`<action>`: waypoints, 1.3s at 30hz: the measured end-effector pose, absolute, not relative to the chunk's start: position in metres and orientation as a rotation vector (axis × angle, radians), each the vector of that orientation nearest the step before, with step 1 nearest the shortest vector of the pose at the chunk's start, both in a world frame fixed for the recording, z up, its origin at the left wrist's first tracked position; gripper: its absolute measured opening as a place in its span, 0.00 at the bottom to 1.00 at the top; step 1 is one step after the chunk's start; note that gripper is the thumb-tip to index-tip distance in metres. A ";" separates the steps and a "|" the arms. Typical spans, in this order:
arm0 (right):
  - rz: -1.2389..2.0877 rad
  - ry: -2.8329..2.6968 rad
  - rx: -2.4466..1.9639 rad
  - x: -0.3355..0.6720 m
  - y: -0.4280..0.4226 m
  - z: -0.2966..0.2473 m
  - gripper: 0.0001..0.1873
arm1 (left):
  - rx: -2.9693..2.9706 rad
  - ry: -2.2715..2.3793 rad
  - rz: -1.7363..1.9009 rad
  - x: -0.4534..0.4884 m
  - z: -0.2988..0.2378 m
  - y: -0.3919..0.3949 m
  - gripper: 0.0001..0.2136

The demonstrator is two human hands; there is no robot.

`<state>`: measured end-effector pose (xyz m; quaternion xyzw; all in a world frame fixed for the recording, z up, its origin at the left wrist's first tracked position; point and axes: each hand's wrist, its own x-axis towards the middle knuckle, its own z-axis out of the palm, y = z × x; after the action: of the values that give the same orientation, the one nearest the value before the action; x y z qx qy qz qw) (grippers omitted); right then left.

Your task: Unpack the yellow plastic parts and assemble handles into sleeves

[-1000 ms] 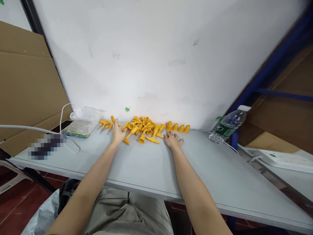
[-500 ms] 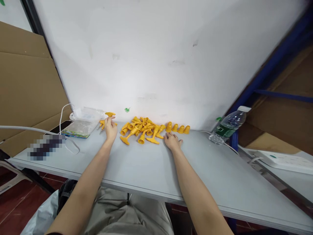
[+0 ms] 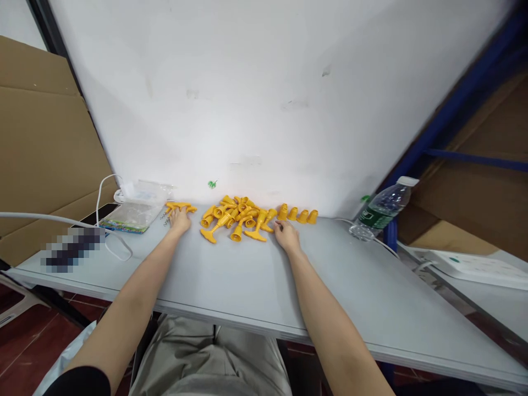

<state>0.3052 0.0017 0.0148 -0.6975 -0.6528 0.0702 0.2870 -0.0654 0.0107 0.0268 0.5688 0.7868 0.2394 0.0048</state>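
My left hand (image 3: 180, 222) rests low over a small group of yellow T-shaped corkscrew handles (image 3: 190, 208) at the left. Its fingers look stretched out and touch them; metal spirals (image 3: 164, 216) stick out beside it. My right hand (image 3: 287, 236) lies on the table at the right end of a heap of yellow corkscrews (image 3: 229, 219). Its fingers are curled together with a small dark spot at their tips; what they hold, if anything, is hidden. Just behind it stand several yellow bell-shaped caps (image 3: 303, 216) in a row by the wall.
Left on the grey table (image 3: 231, 275) lie a clear plastic bag (image 3: 134, 212), a white cable (image 3: 99, 203) and a blurred dark object (image 3: 74, 250). A water bottle (image 3: 381, 212) leans at the right. A cardboard box (image 3: 45, 143) stands far left, a power strip (image 3: 474, 269) far right.
My left hand has come down with the yellow corkscrew handle it held upright, to the group at the left. My right hand's fingers have curled in; it stays near the same place.
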 end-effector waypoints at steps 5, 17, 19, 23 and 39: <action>0.253 -1.825 -1.758 0.292 -0.002 0.019 0.18 | 1.769 2.496 0.822 -0.064 0.025 0.009 0.23; 0.245 -1.852 -1.966 0.272 -0.012 0.032 0.15 | 1.511 2.361 1.192 -0.033 0.063 -0.007 0.18; 0.224 -1.782 -2.025 0.270 -0.011 0.031 0.13 | 1.424 2.261 1.348 -0.018 0.070 -0.014 0.17; 0.266 -1.630 -2.086 0.270 -0.009 0.030 0.09 | 1.469 2.098 1.585 0.005 0.066 -0.030 0.15; 0.259 -1.369 -1.720 0.278 -0.011 0.033 0.27 | 2.035 1.869 1.573 0.026 0.056 -0.056 0.15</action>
<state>0.2778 -0.0113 0.0334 -0.6948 -0.5531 0.1047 0.4476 0.0262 -0.0562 0.0564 0.6399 0.5879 0.4945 -0.0188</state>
